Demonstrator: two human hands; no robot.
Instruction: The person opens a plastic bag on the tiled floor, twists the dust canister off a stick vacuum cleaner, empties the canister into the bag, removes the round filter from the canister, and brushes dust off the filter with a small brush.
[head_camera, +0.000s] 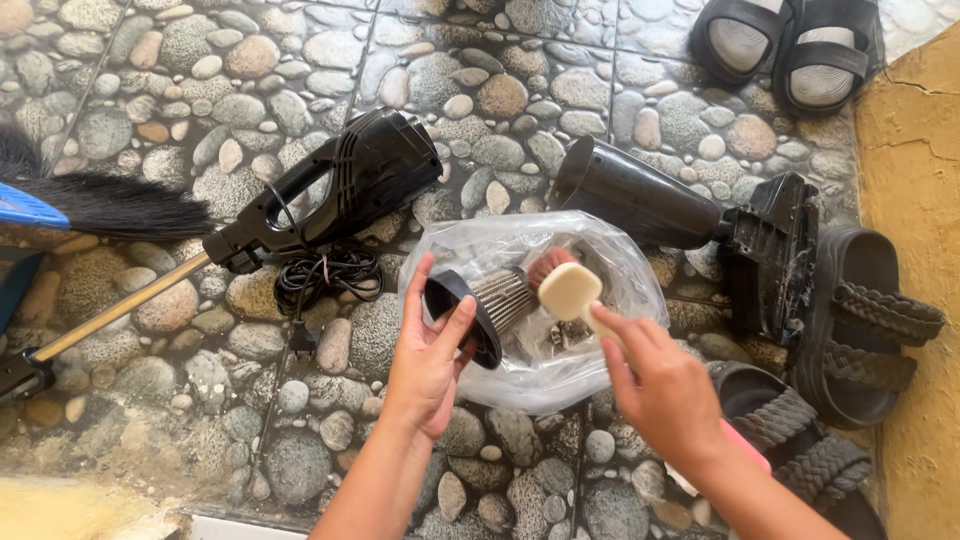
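Vacuum filter (490, 300), pleated with a black rim, is gripped by the left hand (428, 350), fingers closed around the rim, over a clear plastic bag (610, 260) on the pebble floor (150, 370). Right hand (662, 385) has fingers closed on a cleaning brush (568, 290) touching the filter. Beyond the bag lie the black vacuum body (350, 185) with coiled cord (325, 272), a dust cup (630, 195), and sandals (780, 45).

Filter (495, 300) over bag (620, 270); vac body (340, 190) left, sandals (860, 320) right.
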